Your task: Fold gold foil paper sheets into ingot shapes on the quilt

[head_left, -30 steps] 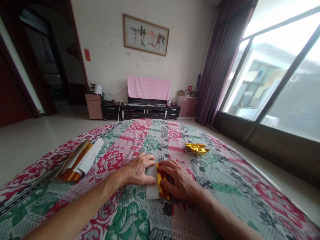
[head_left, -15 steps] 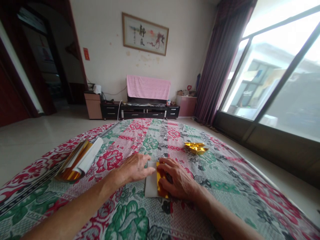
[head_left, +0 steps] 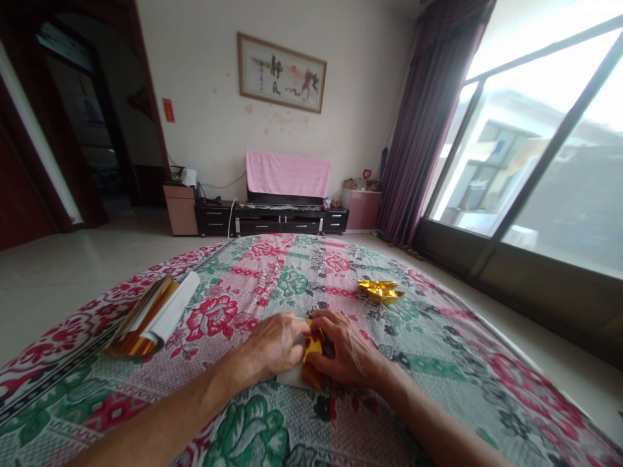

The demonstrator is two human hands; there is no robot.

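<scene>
A sheet of gold paper with a pale white side lies on the flowered tablecloth, its right part turned over to show gold. My right hand has its curled fingers on the gold part, thumb low and fingertips at the top edge. From the left, my left hand closes its bent fingers on the paper's upper part, touching or nearly touching the right fingertips. Much of the sheet is hidden under both hands. Folded gold paper pieces rest on the cloth beyond my right hand.
Curled gold and white sheets lie at the table's left side. Beyond the far table edge stand a black low cabinet and a screen under a pink cloth. A purple curtain and windows are on the right.
My left hand has moved right and curled its fingers, closing onto the paper. The gold part is now more covered, and its lower end looks more raised. My right hand has barely moved.
</scene>
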